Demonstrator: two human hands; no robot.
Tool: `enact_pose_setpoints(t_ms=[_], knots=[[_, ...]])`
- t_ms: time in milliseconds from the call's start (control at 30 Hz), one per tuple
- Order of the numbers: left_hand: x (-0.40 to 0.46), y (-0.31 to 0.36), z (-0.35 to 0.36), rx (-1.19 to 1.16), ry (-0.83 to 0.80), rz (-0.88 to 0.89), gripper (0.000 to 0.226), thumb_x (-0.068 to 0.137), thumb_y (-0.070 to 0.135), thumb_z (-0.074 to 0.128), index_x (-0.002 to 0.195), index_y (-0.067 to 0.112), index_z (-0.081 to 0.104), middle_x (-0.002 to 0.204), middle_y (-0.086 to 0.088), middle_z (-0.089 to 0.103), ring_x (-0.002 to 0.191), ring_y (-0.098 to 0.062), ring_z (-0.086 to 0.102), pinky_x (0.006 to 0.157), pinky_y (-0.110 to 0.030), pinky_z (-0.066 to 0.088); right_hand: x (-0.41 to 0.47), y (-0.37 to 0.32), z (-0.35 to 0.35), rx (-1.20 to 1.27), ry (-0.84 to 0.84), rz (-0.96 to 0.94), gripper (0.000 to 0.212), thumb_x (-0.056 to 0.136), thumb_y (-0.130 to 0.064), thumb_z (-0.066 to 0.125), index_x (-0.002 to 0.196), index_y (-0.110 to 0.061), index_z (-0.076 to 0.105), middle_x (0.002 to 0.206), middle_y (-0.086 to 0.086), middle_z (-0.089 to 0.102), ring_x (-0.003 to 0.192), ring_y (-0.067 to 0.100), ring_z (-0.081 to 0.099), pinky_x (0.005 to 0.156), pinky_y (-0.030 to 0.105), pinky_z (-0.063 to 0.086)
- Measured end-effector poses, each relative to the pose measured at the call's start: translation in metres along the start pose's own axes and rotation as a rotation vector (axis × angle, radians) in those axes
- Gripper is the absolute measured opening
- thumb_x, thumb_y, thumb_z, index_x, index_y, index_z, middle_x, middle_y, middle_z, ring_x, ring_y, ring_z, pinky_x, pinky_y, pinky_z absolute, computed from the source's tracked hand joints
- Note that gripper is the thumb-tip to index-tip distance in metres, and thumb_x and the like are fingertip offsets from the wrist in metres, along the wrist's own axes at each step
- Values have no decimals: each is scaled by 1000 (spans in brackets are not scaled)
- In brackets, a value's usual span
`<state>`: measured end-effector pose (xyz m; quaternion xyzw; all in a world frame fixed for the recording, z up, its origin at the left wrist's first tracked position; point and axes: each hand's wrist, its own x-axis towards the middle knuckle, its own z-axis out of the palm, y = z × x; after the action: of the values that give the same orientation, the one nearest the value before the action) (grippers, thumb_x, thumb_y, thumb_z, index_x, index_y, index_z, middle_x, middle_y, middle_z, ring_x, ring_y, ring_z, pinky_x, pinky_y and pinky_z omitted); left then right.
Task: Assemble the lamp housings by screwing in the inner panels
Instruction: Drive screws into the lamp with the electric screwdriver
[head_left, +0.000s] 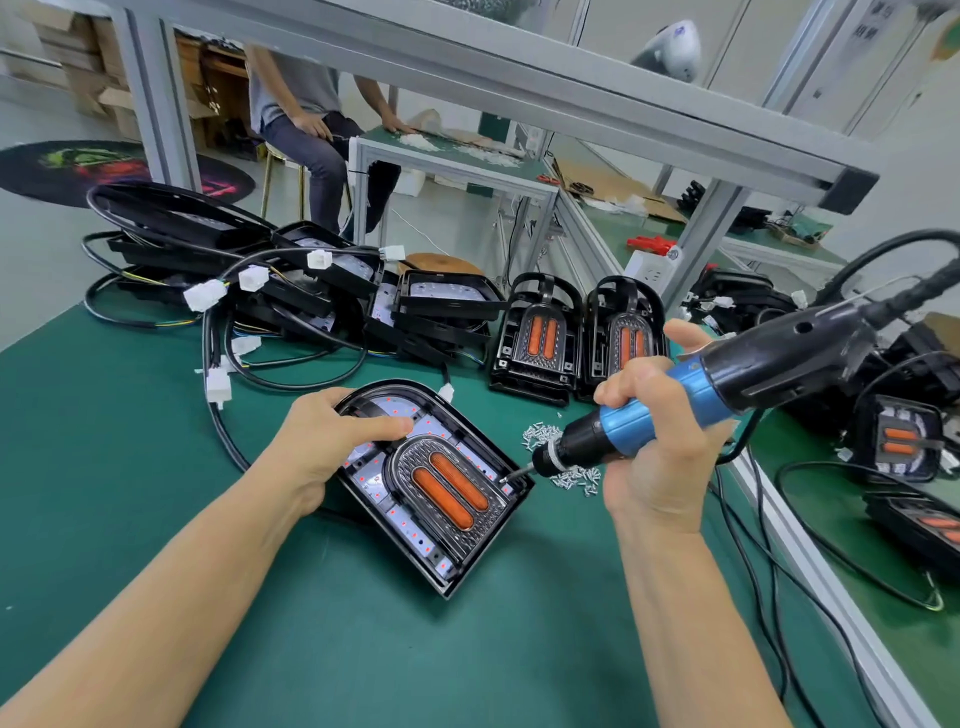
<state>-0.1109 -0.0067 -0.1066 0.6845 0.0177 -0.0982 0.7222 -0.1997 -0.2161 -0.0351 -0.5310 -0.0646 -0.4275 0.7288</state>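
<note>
A black lamp housing (415, 540) lies flat on the green mat in front of me. Inside it sits an arch-shaped inner panel (451, 493) with two orange strips. My left hand (322, 447) rests on the housing's upper left part, with its thumb pressing inside the rim. My right hand (654, 441) grips a blue and black electric screwdriver (696, 395). The screwdriver's bit touches the panel's right edge near the housing's right corner. A heap of small silver screws (566, 467) lies just right of the housing, partly behind the screwdriver's nose.
Two housings with panels (535, 338) stand upright behind the work. A pile of black housings with cables and white connectors (291, 291) fills the back left. More lamps (904, 441) and cables lie at the right. A seated person (311, 119) is beyond the bench.
</note>
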Motion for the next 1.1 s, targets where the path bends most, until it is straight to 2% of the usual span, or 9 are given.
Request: enact_pose_setpoints(t_ms=[167, 300, 467, 600, 700, 833, 1000, 1100], knots=[[0, 0, -1, 14, -4, -3, 34, 58, 5, 85, 90, 7, 72, 83, -5, 76, 73, -17, 71, 73, -29, 53, -1, 2, 1, -11, 3, 9, 36, 73, 5, 53, 99, -19, 58, 52, -3, 52, 52, 17, 50, 60, 28, 45], [0, 0, 1, 13, -6, 5, 34, 59, 4, 85, 90, 7, 72, 85, -6, 75, 75, -18, 71, 74, -30, 52, -1, 4, 2, -26, -18, 4, 35, 74, 4, 52, 101, -17, 56, 53, -3, 52, 52, 17, 50, 59, 28, 46], [1, -2, 2, 26, 22, 8, 32, 61, 3, 85, 90, 2, 71, 89, -13, 74, 83, -28, 70, 85, -38, 54, -5, 7, 4, -32, -46, -19, 37, 74, 6, 51, 101, -18, 55, 55, -3, 52, 52, 18, 50, 60, 30, 46], [0, -3, 2, 27, 31, 17, 31, 61, 5, 85, 89, 4, 71, 86, -10, 75, 78, -23, 69, 78, -32, 53, -3, 4, 0, -32, -84, 27, 37, 73, 2, 56, 105, -16, 49, 61, -1, 53, 59, 18, 53, 66, 29, 48], [0, -2, 3, 38, 29, 33, 33, 60, 6, 86, 90, 4, 71, 87, -9, 75, 80, -23, 70, 78, -32, 52, 0, 1, -4, -58, -138, 86, 38, 70, -7, 66, 99, -21, 46, 69, -3, 55, 70, 21, 54, 76, 28, 48], [0, -2, 4, 42, 35, 37, 33, 61, 6, 86, 90, 4, 71, 86, -8, 75, 82, -25, 70, 82, -35, 53, 0, 0, -5, -36, -102, 146, 32, 76, -1, 64, 94, -22, 48, 72, -1, 53, 67, 20, 53, 73, 24, 49], [0, -2, 5, 34, 39, 33, 28, 62, 5, 85, 86, 4, 71, 83, -8, 75, 77, -22, 69, 78, -32, 53, -2, 0, -1, -43, -91, 137, 36, 74, 0, 67, 96, -23, 51, 71, -5, 55, 71, 23, 48, 73, 30, 48], [0, -3, 4, 33, 39, 31, 28, 62, 5, 85, 86, 4, 71, 82, -8, 75, 75, -22, 69, 77, -33, 52, -3, 0, 1, -49, -107, 126, 36, 74, 0, 66, 83, -34, 61, 70, -6, 56, 69, 20, 50, 72, 29, 48]])
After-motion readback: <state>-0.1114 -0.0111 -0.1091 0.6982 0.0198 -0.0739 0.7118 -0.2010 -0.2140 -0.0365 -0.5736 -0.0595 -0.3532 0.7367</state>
